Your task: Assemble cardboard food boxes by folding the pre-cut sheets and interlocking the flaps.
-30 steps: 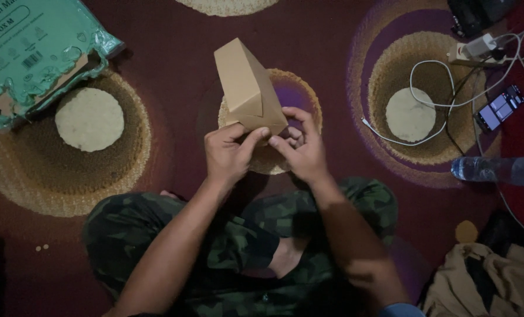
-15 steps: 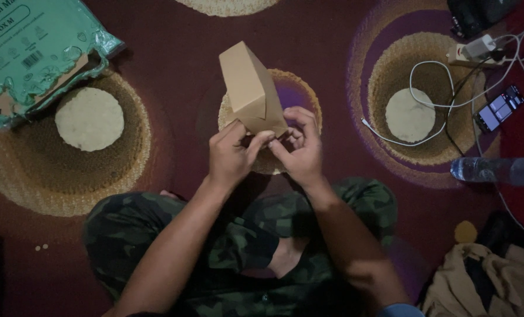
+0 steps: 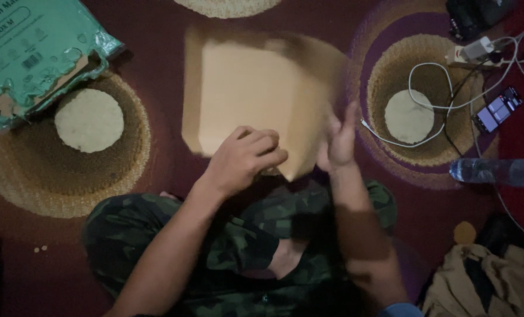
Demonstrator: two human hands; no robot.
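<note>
A flat brown cardboard box (image 3: 253, 97) is spread wide in front of me, blurred by motion. My left hand (image 3: 244, 158) grips its lower edge with curled fingers. My right hand (image 3: 337, 140) is at the box's right edge, fingers raised and blurred; whether it grips the cardboard I cannot tell. Both hands are above my crossed legs in camouflage trousers (image 3: 244, 235).
A torn green plastic bag of cardboard (image 3: 33, 53) lies at the top left. A power strip (image 3: 479, 50), white cable (image 3: 438, 105) and phone (image 3: 497, 110) sit at the right, with a plastic bottle (image 3: 497, 172) below them. A beige garment (image 3: 485, 282) lies at the bottom right.
The cardboard was a narrow folded shape held upright by both hands. It has now swung open into a broad flat panel, and my right hand has moved out to its right edge.
</note>
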